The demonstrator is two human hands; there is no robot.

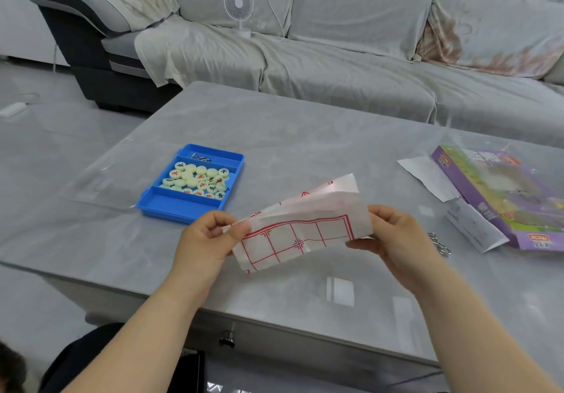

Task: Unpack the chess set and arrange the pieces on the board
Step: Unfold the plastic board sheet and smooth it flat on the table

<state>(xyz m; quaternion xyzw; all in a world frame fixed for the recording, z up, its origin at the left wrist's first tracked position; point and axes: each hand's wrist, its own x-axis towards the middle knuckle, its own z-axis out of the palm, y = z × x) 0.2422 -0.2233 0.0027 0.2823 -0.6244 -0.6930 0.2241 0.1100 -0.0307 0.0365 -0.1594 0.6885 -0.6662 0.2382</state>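
A folded paper chess board [300, 228], white with red grid lines, hangs above the grey table [305, 136] between my hands. My left hand [207, 240] pinches its left edge with thumb and fingers. My right hand [396, 237] pinches its right edge. The sheet is partly unfolded, with an upper flap lifting toward the back. A blue plastic tray [183, 206] sits on the table to the left, beyond my left hand. Its middle compartment holds several round cream chess pieces [198, 180] with red and black characters.
A purple game box [503, 197] in clear wrap lies at the right, with white paper slips [427, 176] beside it. Metal rings [439, 244] lie near my right wrist. A clear lid [100, 176] lies left of the tray. A covered sofa with a small fan [239, 8] stands behind.
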